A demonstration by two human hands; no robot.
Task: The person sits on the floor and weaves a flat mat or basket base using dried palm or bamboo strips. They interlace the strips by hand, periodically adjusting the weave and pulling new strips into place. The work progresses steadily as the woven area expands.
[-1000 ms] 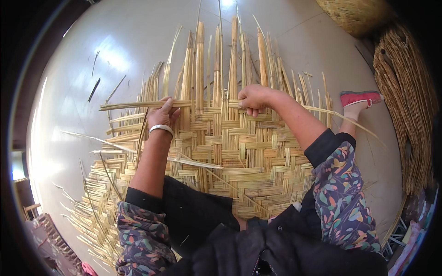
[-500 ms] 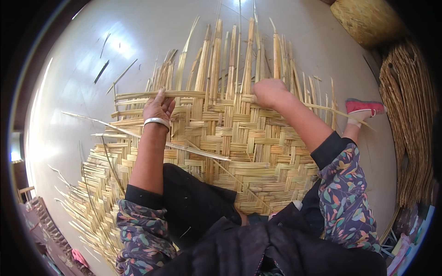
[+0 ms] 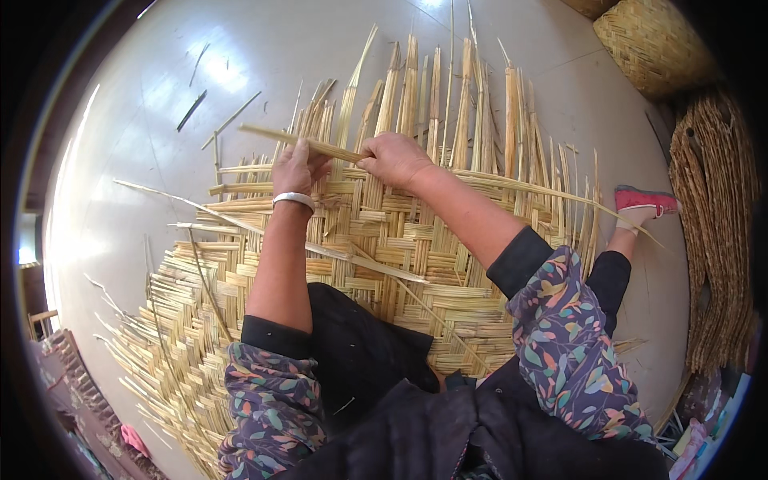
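Note:
A large half-woven bamboo mat [image 3: 416, 256] lies on the pale floor, with loose upright strips fanning out at its far edge. I sit on its near part. My left hand [image 3: 296, 166], with a white bangle at the wrist, and my right hand [image 3: 396, 158] both grip one flat bamboo strip [image 3: 300, 142] lifted slantwise over the mat's far edge. The right hand pinches the strip's right end; the left holds it near its middle. My foot in a red shoe [image 3: 644, 200] rests at the mat's right side.
A woven basket [image 3: 652, 44] stands at the back right. A thick bundle of bamboo strips [image 3: 716, 240] lies along the right edge. Stray slivers [image 3: 192, 110] lie on the shiny floor at the back left. Cluttered items sit at the lower left and lower right corners.
My right hand has moved left across the mat toward my left hand. Both now lift a strip slantwise off the weave, where earlier a strip lay horizontal on the mat.

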